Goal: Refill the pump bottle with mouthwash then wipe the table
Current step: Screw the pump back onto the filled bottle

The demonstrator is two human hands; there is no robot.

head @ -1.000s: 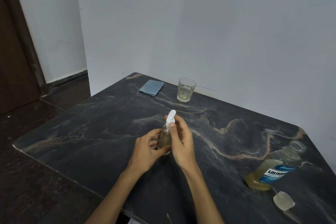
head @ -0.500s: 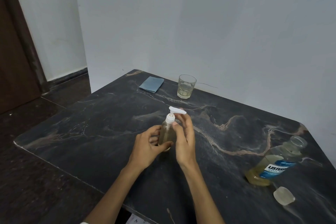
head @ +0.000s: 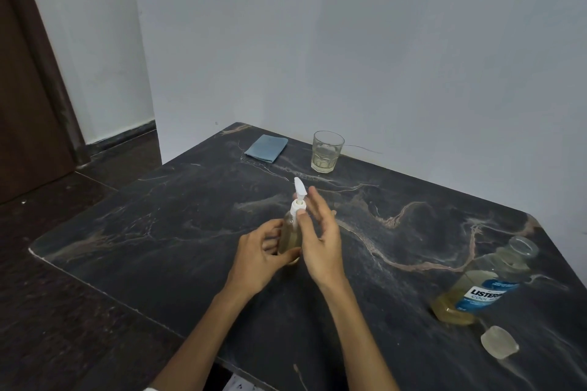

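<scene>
A small clear pump bottle [head: 290, 236] of yellowish liquid stands upright on the dark marble table [head: 178, 232], its white pump head [head: 299, 197] pointing away from me. My left hand [head: 260, 255] grips the bottle's body from the left. Beside the pump, my right hand [head: 319, 238] has straight fingers, and its thumb touches the white collar. At the right, the mouthwash bottle [head: 479, 286] stands uncapped and about a third full. Its clear cap [head: 499, 342] lies next to it. A folded blue cloth [head: 266, 148] lies at the far edge.
A drinking glass [head: 327, 151] holding a little yellowish liquid stands at the back by the grey wall. The table's left edge drops to a dark floor, and a brown door is at the far left.
The pump head has turned from pointing right to pointing away from me. My right hand has opened, its fingers lifting off the pump. The view has shifted slightly.
</scene>
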